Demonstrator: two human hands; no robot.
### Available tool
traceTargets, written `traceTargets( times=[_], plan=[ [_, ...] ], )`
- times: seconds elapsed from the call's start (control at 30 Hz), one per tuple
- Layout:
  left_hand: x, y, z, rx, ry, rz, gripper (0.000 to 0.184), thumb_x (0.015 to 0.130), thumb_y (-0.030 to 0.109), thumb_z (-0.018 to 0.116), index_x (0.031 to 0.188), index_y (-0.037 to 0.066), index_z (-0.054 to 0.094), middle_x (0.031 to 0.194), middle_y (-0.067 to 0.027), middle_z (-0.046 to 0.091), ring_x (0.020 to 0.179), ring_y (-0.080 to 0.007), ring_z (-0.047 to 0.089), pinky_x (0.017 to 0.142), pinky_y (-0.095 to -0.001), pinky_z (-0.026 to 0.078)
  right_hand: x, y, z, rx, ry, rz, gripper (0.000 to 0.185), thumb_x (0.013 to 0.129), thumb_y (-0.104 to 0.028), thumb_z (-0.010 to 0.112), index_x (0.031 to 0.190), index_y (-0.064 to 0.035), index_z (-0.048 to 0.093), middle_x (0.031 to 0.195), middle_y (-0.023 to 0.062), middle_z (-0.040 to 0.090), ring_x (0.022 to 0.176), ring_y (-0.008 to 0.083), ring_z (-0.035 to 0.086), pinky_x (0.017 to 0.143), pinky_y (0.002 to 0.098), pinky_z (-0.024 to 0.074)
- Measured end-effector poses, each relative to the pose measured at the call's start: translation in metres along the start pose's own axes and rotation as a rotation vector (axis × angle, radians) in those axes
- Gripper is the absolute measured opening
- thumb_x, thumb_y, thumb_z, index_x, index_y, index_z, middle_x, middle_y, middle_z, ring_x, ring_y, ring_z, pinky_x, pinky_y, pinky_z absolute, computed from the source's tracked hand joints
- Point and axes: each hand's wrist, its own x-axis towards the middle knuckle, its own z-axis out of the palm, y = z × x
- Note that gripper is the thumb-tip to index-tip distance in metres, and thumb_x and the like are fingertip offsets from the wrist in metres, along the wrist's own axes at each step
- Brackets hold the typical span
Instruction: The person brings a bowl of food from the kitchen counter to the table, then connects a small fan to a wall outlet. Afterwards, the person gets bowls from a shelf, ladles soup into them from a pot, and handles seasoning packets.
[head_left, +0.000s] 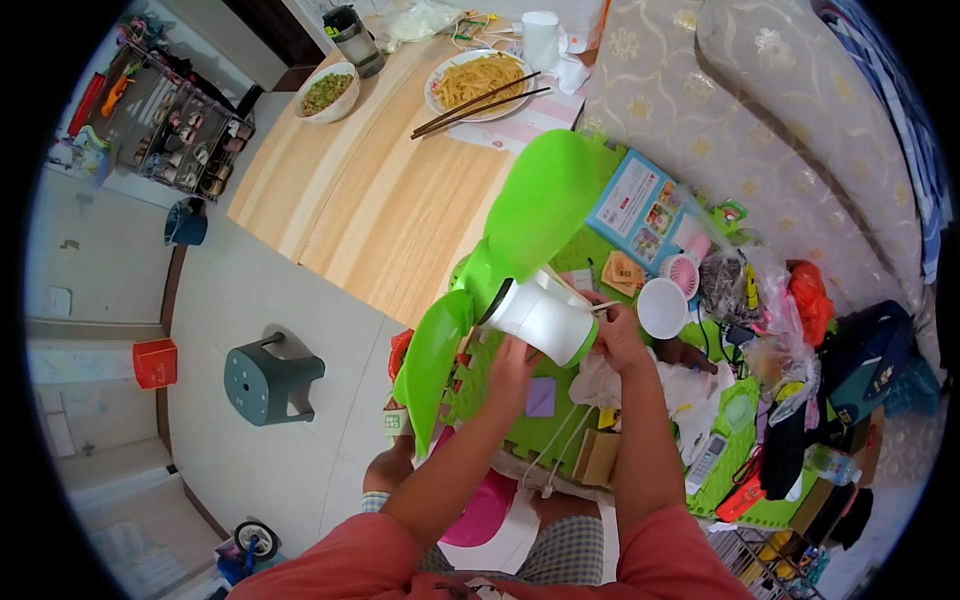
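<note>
A white cylindrical object (540, 315) with a black rim at one end and a green rim at the other lies tilted between my hands. My left hand (513, 365) is closed round its underside. At the green-rimmed end, my right hand (620, 335) pinches a small thin piece that I cannot make out. Large green leaf-shaped parts (545, 200) spread out beyond the cylinder, and another green leaf (437, 360) hangs at its left. A white round cup-like piece (663, 308) rests just right of my right hand.
A wooden table (380, 200) bears a noodle plate (432, 90), chopsticks and a bowl (328, 92). On the green mat are a blue box (640, 205), a pink fan (680, 272), a remote (706, 462) and bags. A dark green stool (262, 383) stands on the floor at left.
</note>
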Motion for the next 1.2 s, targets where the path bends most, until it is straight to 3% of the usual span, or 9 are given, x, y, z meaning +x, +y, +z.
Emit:
traceTargets(
  times=[0.13, 0.2, 0.47, 0.7, 0.77, 0.9, 0.97, 1.1, 1.2],
  plan=[
    [0.03, -0.005, 0.019, -0.069, -0.019, 0.283, 0.04, 0.092, 0.024, 0.048, 0.124, 0.002, 0.037, 0.118, -0.0091, 0.049, 0.106, -0.0197, 0.05, 0.089, -0.0342, 0.042, 0.004, -0.003, 0.008, 0.01, -0.099, -0.029, 0.051, 0.065, -0.008, 0.075, 0.11, 0.0041, 0.055, 0.068, -0.0009, 0.054, 0.042, 0.0039, 0.036, 0.037, 0.0202, 0.0254],
    [0.037, 0.015, 0.031, -0.629, 0.292, -0.045, 0.036, 0.09, 0.022, 0.05, 0.118, 0.003, 0.039, 0.114, -0.0088, 0.05, 0.103, -0.0204, 0.052, 0.085, -0.0368, 0.045, 0.02, 0.0, 0.011, -0.021, -0.122, 0.001, 0.05, 0.065, -0.008, 0.075, 0.109, 0.0043, 0.055, 0.07, -0.0003, 0.054, 0.042, 0.0044, 0.037, 0.037, 0.0202, 0.0262],
    [0.062, 0.007, 0.02, -0.624, 0.34, -0.048, 0.046, 0.091, 0.035, 0.046, 0.127, 0.008, 0.036, 0.123, -0.0081, 0.045, 0.112, -0.0229, 0.045, 0.095, -0.0406, 0.036, 0.048, -0.005, 0.023, -0.115, -0.2, 0.13, 0.063, 0.068, -0.026, 0.075, 0.117, 0.0033, 0.048, 0.093, 0.0102, 0.06, 0.067, 0.0113, 0.057, 0.047, 0.0221, 0.0408],
    [0.049, 0.012, 0.007, -0.607, 0.315, -0.104, 0.05, 0.089, 0.039, 0.049, 0.125, 0.007, 0.037, 0.121, -0.0082, 0.046, 0.112, -0.0227, 0.044, 0.096, -0.0392, 0.036, -0.004, 0.001, 0.028, -0.298, 0.155, -0.064, 0.068, 0.071, -0.022, 0.072, 0.125, 0.0045, 0.041, 0.082, 0.0074, 0.06, 0.052, 0.0086, 0.047, 0.04, 0.0236, 0.033],
    [0.035, 0.002, -0.002, -0.658, 0.349, -0.175, 0.049, 0.089, 0.038, 0.049, 0.124, 0.006, 0.038, 0.12, -0.0086, 0.047, 0.112, -0.0229, 0.045, 0.096, -0.0389, 0.036, -0.03, 0.001, 0.032, -0.225, 0.151, 0.137, 0.054, 0.082, -0.016, 0.06, 0.129, 0.0009, 0.038, 0.077, 0.009, 0.058, 0.044, 0.0063, 0.036, 0.038, 0.0222, 0.028],
    [-0.027, -0.006, 0.0, -0.135, -0.005, -0.151, 0.047, 0.079, 0.012, 0.057, 0.123, 0.004, 0.042, 0.119, -0.0096, 0.049, 0.108, -0.0234, 0.049, 0.094, -0.0355, 0.038, -0.1, -0.034, 0.032, -0.327, -0.065, 0.396, 0.049, 0.082, -0.007, 0.054, 0.129, 0.0002, 0.039, 0.085, 0.0132, 0.06, 0.047, 0.0066, 0.039, 0.039, 0.0229, 0.0327],
    [-0.077, 0.014, 0.019, 0.441, -0.518, -0.037, 0.055, 0.071, 0.003, 0.059, 0.123, 0.002, 0.041, 0.118, -0.0088, 0.05, 0.106, -0.0219, 0.05, 0.093, -0.0337, 0.038, -0.151, -0.063, 0.034, 0.098, -0.232, 0.174, 0.049, 0.082, -0.003, 0.053, 0.128, 0.0016, 0.039, 0.086, 0.0122, 0.06, 0.05, 0.0062, 0.04, 0.042, 0.0227, 0.0366],
    [-0.171, 0.034, 0.07, 0.301, -1.375, -0.35, 0.058, 0.066, 0.002, 0.06, 0.121, 0.008, 0.046, 0.12, -0.0101, 0.048, 0.107, -0.0213, 0.049, 0.089, -0.0334, 0.04, -0.25, -0.167, 0.048, 0.39, -0.186, -0.18, 0.048, 0.083, -0.011, 0.057, 0.125, 0.0031, 0.041, 0.092, 0.0136, 0.06, 0.05, 0.0029, 0.04, 0.039, 0.0159, 0.034],
    [-0.214, 0.073, 0.087, 0.612, -1.645, -0.114, 0.035, 0.072, 0.007, 0.058, 0.108, 0.009, 0.056, 0.108, -0.0122, 0.056, 0.1, -0.0241, 0.054, 0.081, -0.0356, 0.045, -0.313, -0.232, 0.061, 0.419, 0.006, -0.465, 0.036, 0.086, -0.017, 0.056, 0.113, 0.0051, 0.048, 0.089, 0.0161, 0.061, 0.044, 0.0017, 0.036, 0.034, 0.0134, 0.0275]
  ],
)
